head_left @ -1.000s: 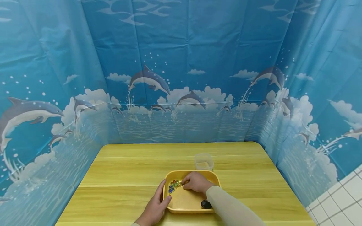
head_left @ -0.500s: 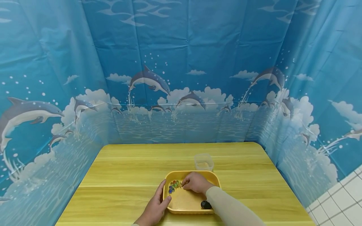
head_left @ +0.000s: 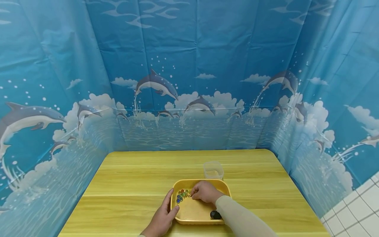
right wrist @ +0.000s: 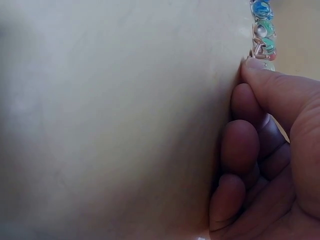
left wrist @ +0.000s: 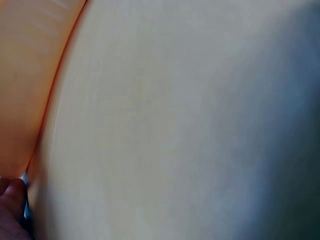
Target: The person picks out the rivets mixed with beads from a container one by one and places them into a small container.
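Observation:
In the head view a shallow yellow tray (head_left: 193, 217) lies on the table. My left hand (head_left: 162, 215) holds its left side, fingers along the outer wall and thumb over the front left corner. Several coloured glass marbles (head_left: 183, 194) lie clustered inside, towards the back left. My right hand (head_left: 205, 192) reaches into the tray at the right end of that cluster, its thumb and forefinger pinched together. In the right wrist view the other fingers (right wrist: 240, 147) are curled, and a pale marble (right wrist: 269, 65) shows at the thumb tip. The fingers partly hide it.
A clear plastic container (head_left: 213, 169) stands just behind the tray. Below the right sleeve, at the tray's front right, is a black rounded thing (head_left: 215, 215). The yellow wood-grain table (head_left: 133, 187) is bordered by blue dolphin curtains (head_left: 192, 128).
My right hand has shifted very slightly to the right, and a little more of the marbles beside its fingertips shows. My left hand and the tray have stayed in place.

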Available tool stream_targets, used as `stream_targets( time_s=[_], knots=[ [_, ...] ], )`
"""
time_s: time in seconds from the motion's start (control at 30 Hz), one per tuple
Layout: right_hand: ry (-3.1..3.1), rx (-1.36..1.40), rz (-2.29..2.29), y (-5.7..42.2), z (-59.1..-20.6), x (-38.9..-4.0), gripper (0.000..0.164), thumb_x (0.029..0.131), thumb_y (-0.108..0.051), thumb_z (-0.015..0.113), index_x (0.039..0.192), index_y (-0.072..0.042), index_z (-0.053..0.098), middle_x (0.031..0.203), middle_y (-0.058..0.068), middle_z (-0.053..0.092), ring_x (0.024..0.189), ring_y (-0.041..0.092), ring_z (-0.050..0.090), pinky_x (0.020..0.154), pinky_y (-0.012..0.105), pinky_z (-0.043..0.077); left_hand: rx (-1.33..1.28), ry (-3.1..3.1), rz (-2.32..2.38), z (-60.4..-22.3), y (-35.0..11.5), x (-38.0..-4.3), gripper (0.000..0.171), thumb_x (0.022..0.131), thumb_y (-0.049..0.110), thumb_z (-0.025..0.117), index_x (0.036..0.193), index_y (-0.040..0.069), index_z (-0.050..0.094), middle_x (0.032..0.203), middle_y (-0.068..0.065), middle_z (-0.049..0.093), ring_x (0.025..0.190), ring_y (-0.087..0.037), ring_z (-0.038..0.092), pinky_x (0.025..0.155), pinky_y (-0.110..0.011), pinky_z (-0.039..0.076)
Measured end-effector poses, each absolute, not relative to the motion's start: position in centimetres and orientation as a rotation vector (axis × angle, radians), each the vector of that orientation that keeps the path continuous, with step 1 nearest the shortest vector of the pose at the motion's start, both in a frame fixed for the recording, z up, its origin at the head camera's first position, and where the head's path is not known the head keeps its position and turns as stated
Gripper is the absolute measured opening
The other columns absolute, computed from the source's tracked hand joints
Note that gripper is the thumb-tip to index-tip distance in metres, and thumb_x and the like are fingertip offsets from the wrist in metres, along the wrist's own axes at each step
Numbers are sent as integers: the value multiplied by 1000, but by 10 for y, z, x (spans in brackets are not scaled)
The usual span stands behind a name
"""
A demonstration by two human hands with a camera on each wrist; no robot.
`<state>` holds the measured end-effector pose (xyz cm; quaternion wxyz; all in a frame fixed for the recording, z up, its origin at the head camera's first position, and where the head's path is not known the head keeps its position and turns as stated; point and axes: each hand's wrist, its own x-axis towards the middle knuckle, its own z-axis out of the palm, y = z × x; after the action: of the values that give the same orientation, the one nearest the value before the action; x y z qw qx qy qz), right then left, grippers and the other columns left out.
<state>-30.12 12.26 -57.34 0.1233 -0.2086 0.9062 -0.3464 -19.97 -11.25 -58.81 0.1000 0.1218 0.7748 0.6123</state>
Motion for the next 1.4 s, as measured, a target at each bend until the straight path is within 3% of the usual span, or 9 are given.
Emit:
stream_targets(
  time_s=[0.23,0.53,0.87,1.03,1.4],
  knots=[
    [2647,-646,-986,124,-573,-303,7,89,-14,83,83,-16,80,77,-13,71,67,4,54,61,22,46,367,2296,1811,-587,-112,-200,73,113,24,49,171,16,5,175,-27,6,159,-44,21,122,-43,32],
    [2614,-640,-974,127,-568,-301,9,87,-12,84,85,-20,80,88,-10,74,74,6,58,66,26,51,358,2293,1806,-587,-113,-200,73,113,25,49,171,17,5,175,-26,3,161,-44,17,124,-48,27],
    [2560,-654,-980,127,-563,-298,12,87,-4,81,89,-15,80,90,-6,75,74,8,58,66,26,51,335,2307,1792,-588,-114,-199,73,113,27,50,171,20,7,175,-25,2,161,-43,12,125,-45,23],
    [2575,-681,-962,126,-562,-296,12,86,-2,81,88,-13,79,89,-3,76,73,6,57,67,25,51,336,2303,1801,-589,-114,-199,73,113,27,51,171,18,7,175,-27,3,160,-45,14,124,-48,25],
    [2604,-789,-816,125,-561,-296,10,93,-10,78,86,-15,75,79,-13,65,66,1,51,63,20,46,309,2302,1794,-589,-114,-198,74,112,29,52,171,19,8,175,-25,3,161,-45,12,124,-52,25]
  ],
)
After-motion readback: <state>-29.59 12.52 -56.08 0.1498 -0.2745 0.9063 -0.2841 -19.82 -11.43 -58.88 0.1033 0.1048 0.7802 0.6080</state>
